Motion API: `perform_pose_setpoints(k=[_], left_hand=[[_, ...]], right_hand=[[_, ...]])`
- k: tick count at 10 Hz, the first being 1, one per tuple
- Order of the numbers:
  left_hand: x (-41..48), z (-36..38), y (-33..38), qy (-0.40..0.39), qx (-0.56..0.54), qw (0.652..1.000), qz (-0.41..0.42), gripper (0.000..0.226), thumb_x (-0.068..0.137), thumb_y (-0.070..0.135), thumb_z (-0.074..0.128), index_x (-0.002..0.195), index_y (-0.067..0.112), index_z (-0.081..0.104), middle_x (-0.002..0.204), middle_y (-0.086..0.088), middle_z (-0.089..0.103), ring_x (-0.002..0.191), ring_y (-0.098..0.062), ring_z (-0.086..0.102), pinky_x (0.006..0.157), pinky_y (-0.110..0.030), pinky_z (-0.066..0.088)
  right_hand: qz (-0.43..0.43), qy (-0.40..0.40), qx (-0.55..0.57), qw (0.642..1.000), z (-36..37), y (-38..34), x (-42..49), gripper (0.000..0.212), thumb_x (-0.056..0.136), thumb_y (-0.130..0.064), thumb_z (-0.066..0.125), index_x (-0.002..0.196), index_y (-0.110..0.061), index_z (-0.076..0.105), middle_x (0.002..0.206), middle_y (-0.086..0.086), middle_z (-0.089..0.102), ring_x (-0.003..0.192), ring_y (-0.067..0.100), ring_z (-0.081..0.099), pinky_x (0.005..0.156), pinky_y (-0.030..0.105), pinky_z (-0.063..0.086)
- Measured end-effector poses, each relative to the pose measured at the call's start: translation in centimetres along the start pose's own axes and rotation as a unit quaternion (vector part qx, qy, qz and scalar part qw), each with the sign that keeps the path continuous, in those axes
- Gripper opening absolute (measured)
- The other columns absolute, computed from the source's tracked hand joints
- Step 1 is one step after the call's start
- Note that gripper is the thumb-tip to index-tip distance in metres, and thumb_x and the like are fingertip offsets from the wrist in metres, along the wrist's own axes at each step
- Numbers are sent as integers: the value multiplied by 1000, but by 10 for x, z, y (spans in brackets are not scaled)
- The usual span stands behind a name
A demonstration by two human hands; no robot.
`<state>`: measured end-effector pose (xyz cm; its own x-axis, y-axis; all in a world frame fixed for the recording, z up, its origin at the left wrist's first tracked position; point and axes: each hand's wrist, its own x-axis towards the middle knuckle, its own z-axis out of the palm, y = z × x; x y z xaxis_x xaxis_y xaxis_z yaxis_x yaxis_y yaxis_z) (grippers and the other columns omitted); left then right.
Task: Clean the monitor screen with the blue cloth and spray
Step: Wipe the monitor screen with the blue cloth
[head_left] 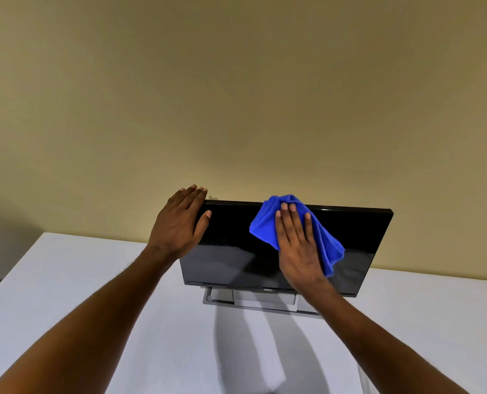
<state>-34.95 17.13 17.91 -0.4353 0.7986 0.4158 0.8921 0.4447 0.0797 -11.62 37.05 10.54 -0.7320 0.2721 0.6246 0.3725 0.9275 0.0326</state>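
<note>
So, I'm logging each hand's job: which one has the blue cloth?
The right hand, fingers flat on the blue cloth against the monitor screen. The left hand has no cloth; it rests on the screen's top left corner.

crumpled blue cloth flat against dark monitor screen.

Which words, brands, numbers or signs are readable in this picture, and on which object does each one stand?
"DELL": small pale letters in the middle of the bottom bezel of the monitor, just above its stand.
No other text is visible: the blue cloth, the table and the wall show none.
</note>
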Motion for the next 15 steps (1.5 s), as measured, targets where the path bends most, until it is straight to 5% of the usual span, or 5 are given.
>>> perform_pose_setpoints(k=[8,10,13,14,15], left_hand=[[-14,-20,-46,-1,-161,987,16,61,99,27,30,150,4,55,156,-12,53,148,-25,49,126,-45,34],[-15,-21,-49,2,-163,986,23,60,100,27,30,149,5,56,155,-10,55,147,-24,50,126,-44,35],[-19,-17,-46,13,-147,989,14,58,101,24,32,149,4,56,155,-11,55,148,-25,48,127,-39,31],[-19,-16,-48,19,-147,989,17,57,101,23,33,149,4,56,155,-11,55,148,-26,49,127,-40,32],[-21,-15,-48,31,-148,988,15,56,101,22,34,148,4,57,154,-11,56,147,-25,50,126,-39,33]], right_hand=[[-172,-61,-20,983,31,-119,66,78,91,-4,36,166,-3,13,177,11,2,162,28,-17,132,50,-13],[-261,-119,-70,955,57,-150,57,88,98,-21,43,162,3,-13,175,17,9,156,36,-29,129,49,-22],[-355,-177,10,918,77,-127,-24,67,94,-13,55,159,-9,42,169,8,35,156,24,36,126,37,37],[-330,-169,-19,928,79,-108,-49,58,103,-8,37,161,-3,35,171,13,26,159,24,28,122,29,41],[-256,-79,-182,946,69,-68,-78,57,110,-28,2,157,-6,-21,167,21,-23,156,24,-6,121,4,20]])
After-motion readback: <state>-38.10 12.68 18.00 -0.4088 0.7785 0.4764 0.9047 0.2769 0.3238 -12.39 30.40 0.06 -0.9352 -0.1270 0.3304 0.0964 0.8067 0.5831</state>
